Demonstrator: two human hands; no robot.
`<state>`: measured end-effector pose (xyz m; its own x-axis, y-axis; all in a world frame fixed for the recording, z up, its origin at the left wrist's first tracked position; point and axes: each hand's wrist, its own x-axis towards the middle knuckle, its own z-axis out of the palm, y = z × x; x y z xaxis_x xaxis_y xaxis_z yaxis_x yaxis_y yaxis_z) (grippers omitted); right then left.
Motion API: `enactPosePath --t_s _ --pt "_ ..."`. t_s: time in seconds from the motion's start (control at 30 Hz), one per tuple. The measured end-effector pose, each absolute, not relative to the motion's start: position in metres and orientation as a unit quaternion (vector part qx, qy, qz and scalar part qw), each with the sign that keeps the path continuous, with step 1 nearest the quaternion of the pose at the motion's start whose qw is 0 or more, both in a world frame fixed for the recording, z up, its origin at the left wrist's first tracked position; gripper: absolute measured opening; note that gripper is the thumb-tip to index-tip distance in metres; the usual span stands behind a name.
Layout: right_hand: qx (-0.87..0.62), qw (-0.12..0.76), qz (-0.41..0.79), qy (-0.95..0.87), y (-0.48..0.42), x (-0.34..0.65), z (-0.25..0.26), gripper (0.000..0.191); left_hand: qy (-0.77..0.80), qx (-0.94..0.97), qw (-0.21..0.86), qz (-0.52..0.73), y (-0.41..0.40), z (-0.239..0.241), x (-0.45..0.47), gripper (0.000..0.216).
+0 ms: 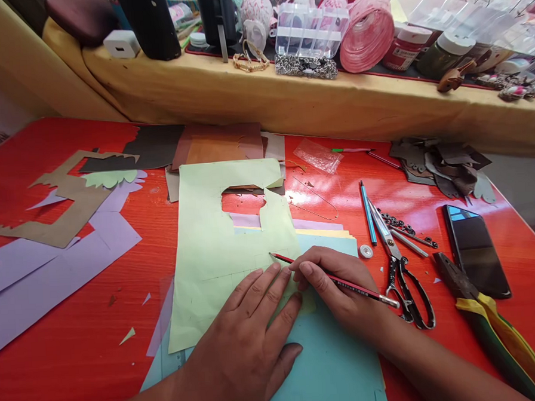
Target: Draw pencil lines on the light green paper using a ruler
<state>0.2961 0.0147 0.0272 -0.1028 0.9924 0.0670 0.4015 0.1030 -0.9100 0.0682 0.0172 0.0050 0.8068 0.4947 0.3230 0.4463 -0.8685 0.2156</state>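
My left hand lies flat with fingers spread on a pale green sheet of paper, pressing it down. The sheet has a ragged hole cut near its top and faint pencil grid lines. My right hand is closed on a red-and-black pencil; its tip touches the green sheet just beyond my left fingertips. Under the green sheet lies a stack of coloured sheets, with a light blue sheet showing nearest me.
On the red table: black-handled scissors, a teal pen, a phone, yellow-handled pliers, lilac paper, brown card cut-outs, and dark scraps. A cluttered yellow ledge runs behind.
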Motion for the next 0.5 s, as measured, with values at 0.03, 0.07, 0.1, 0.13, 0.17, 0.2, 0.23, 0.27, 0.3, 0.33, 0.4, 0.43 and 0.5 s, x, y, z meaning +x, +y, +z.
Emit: enactPosePath --t_s 0.03,0.07,0.1,0.13,0.17,0.2,0.23,0.27,0.3,0.33,0.4,0.43,0.5 --pt "-0.549 0.383 0.385 -0.635 0.0149 0.2958 0.0271 0.026 0.248 0.948 0.064 0.188 0.0174 0.0049 0.0681 0.056" --pt "-0.549 0.383 0.385 -0.635 0.0151 0.2956 0.0271 0.026 0.248 0.948 0.064 0.188 0.0176 0.0048 0.0680 0.057" --pt "-0.549 0.383 0.385 -0.636 0.0152 0.2956 0.0271 0.026 0.249 0.948 0.064 0.187 0.0177 0.0048 0.0679 0.058" --pt "-0.549 0.383 0.384 -0.636 0.0154 0.2956 0.0272 0.026 0.249 0.948 0.064 0.187 0.0177 0.0048 0.0679 0.057" --pt "-0.549 0.382 0.384 -0.636 0.0154 0.2958 0.0274 0.026 0.249 0.948 0.065 0.187 0.0177 0.0048 0.0679 0.057" --pt "-0.550 0.382 0.383 -0.637 0.0154 0.2960 0.0276 0.026 0.249 0.948 0.066 0.187 0.0177 0.0049 0.0679 0.057" --pt "-0.551 0.381 0.382 -0.637 0.0154 0.2962 0.0278 0.026 0.248 0.948 0.067 0.187 0.0177 0.0049 0.0679 0.057" --pt "-0.552 0.380 0.382 -0.636 0.0153 0.2964 0.0280 0.026 0.248 0.948 0.068 0.187 0.0177 0.0050 0.0680 0.057" --pt "-0.553 0.380 0.382 -0.635 0.0153 0.2965 0.0281 0.026 0.248 0.948 0.069 0.187 0.0177 0.0051 0.0681 0.057" --pt "-0.553 0.381 0.382 -0.635 0.0153 0.2965 0.0282 0.026 0.248 0.948 0.069 0.188 0.0177 0.0052 0.0682 0.057" --pt "-0.552 0.380 0.382 -0.636 0.0154 0.2964 0.0282 0.025 0.248 0.948 0.068 0.188 0.0177 0.0053 0.0684 0.057" --pt "-0.552 0.380 0.382 -0.637 0.0155 0.2963 0.0282 0.025 0.248 0.948 0.068 0.188 0.0178 0.0053 0.0684 0.057" --pt "-0.554 0.376 0.381 -0.637 0.0156 0.2963 0.0283 0.025 0.248 0.948 0.068 0.187 0.0177 0.0051 0.0684 0.057"
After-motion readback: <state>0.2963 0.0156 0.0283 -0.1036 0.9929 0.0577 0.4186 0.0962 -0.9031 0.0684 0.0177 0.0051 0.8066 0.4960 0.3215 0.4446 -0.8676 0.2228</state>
